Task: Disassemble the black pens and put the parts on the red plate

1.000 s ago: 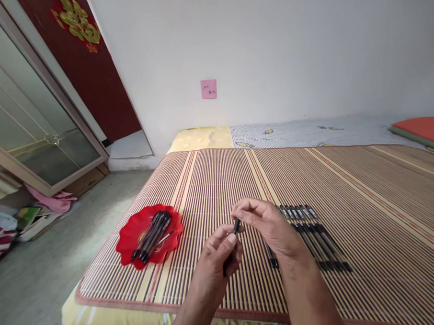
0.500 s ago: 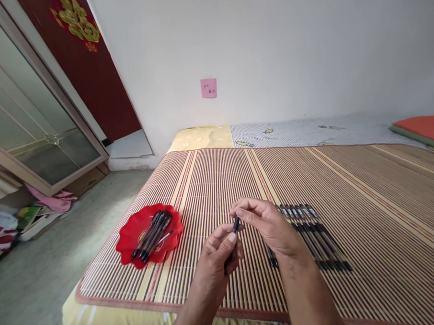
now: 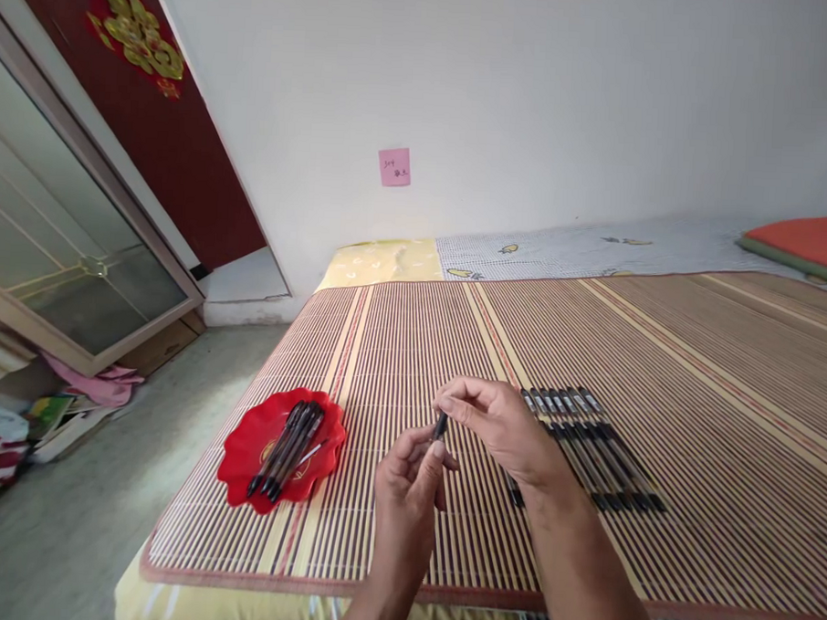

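Observation:
Between my two hands is a black pen, tilted, with most of its length hidden by my fingers. My left hand is closed round its lower part, the thumb pressed on it. My right hand pinches its upper end between thumb and fingertips. Left of my hands, a red scalloped plate carries several black pens and a thin white stick. Beside my right forearm, a row of several black pens lies side by side on the mat; my hand and arm cover part of the row.
A striped bamboo mat covers the bed. A folded orange and green cloth lies at the far right. On the white wall hangs a pink note. A glass-panelled door stands at the left, with items on the floor below it.
My hands have shifted slightly left with the pen, which leans a little more. The view has moved slightly. The pens on the plate and in the row look unmoved.

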### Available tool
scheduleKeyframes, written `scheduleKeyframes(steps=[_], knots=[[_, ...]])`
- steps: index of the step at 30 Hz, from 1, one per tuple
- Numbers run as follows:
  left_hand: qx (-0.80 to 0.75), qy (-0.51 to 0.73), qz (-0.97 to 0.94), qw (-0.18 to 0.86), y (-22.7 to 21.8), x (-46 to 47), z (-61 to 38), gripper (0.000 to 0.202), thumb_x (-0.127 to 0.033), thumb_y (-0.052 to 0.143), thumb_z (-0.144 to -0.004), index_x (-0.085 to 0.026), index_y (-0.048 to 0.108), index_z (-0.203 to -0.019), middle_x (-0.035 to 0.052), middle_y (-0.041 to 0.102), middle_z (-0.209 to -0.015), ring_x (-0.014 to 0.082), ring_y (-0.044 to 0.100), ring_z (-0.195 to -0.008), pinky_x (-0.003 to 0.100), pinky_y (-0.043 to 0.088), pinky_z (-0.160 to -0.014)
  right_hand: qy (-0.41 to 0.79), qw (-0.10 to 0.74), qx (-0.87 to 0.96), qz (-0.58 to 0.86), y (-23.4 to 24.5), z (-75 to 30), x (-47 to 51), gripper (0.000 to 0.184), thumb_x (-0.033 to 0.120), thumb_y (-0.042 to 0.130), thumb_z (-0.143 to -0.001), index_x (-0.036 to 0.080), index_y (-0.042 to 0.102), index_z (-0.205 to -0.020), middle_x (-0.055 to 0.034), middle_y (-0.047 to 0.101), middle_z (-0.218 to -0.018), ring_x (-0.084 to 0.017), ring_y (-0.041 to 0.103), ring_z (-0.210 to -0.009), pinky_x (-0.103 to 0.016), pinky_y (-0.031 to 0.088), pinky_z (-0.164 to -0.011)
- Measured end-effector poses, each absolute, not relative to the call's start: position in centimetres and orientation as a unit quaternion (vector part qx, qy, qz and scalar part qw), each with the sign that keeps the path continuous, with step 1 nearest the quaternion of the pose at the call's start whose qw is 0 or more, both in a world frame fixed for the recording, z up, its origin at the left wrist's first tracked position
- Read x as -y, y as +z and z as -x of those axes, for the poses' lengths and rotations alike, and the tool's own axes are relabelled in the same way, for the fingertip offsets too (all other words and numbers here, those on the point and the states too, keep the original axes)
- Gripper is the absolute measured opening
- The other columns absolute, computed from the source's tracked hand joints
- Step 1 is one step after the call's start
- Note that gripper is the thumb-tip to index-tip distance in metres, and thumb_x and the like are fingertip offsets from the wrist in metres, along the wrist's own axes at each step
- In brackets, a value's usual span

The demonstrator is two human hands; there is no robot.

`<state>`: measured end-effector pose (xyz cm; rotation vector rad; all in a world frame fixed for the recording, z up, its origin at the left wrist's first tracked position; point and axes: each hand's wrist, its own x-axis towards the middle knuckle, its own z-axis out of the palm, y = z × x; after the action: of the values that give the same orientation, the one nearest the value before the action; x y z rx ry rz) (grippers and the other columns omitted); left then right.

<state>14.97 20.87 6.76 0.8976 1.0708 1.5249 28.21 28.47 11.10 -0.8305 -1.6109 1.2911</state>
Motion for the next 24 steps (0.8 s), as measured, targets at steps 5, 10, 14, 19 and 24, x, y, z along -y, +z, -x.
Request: scheduleKeyframes(steps=[5, 10, 14, 19, 24], knots=[[-0.424, 0.665, -0.323, 0.522, 6.9, -21.6, -13.4, 0.032, -0.043, 0.079, -0.086, -0.016, 0.068, -0.099, -0.0021, 0.065, -0.071, 0.0035, 0.04, -0.046, 0.016, 0.031, -0.044, 0.415, 0.503, 0.618, 0.439, 9.2, -31.3, -30.4, 0.03, 0.037, 0.053, -0.099, 0.021, 0.074, -0.113, -0.0095, 0.075, -0.115, -0.023, 0.07, -0.109, -0.042, 0.052, -0.103], [-0.401, 0.692, -0.27, 0.536, 7.0, -22.5, -11.9, 0.036, -0.043, 0.082, -0.082, -0.015, 0.064, -0.096, -0.0021, 0.065, -0.071, 0.0032, 0.04, -0.045, 0.016, 0.029, -0.044, 0.208, 0.294, 0.691, 0.627, 6.2, -33.4, -32.8, 0.046, 0.01, 0.036, -0.096, 0.008, 0.07, -0.127, -0.0184, 0.073, -0.128, -0.027, 0.067, -0.119, -0.039, 0.048, -0.106], [-0.4, 0.674, -0.27, 0.559, 6.8, -22.5, -11.9, 0.038, -0.044, 0.083, -0.081, -0.015, 0.065, -0.098, -0.0022, 0.064, -0.069, 0.0033, 0.04, -0.045, 0.017, 0.026, -0.043, 0.163, 0.153, 0.728, 0.648, 4.3, -31.6, -33.4, 0.045, 0.003, 0.042, -0.091, 0.012, 0.076, -0.118, -0.0175, 0.075, -0.123, -0.027, 0.067, -0.118, -0.034, 0.046, -0.1], [-0.398, 0.662, -0.268, 0.576, 6.7, -22.4, -12.1, 0.038, -0.044, 0.083, -0.081, -0.014, 0.065, -0.097, -0.0021, 0.064, -0.069, 0.0031, 0.04, -0.045, 0.017, 0.025, -0.043, 0.175, 0.123, 0.748, 0.628, 3.8, -29.9, -33.1, 0.036, 0.004, 0.047, -0.09, 0.014, 0.081, -0.099, -0.0171, 0.078, -0.11, -0.026, 0.07, -0.106, -0.032, 0.046, -0.088], [-0.399, 0.661, -0.265, 0.578, 6.7, -22.5, -11.9, 0.04, -0.044, 0.085, -0.078, -0.015, 0.065, -0.095, -0.0029, 0.064, -0.067, 0.0031, 0.039, -0.044, 0.017, 0.023, -0.042, 0.188, 0.143, 0.75, 0.618, 4.9, -29.6, -32.6, 0.032, 0.014, 0.047, -0.096, 0.015, 0.077, -0.109, -0.0128, 0.076, -0.117, -0.024, 0.067, -0.112, -0.029, 0.044, -0.093]])
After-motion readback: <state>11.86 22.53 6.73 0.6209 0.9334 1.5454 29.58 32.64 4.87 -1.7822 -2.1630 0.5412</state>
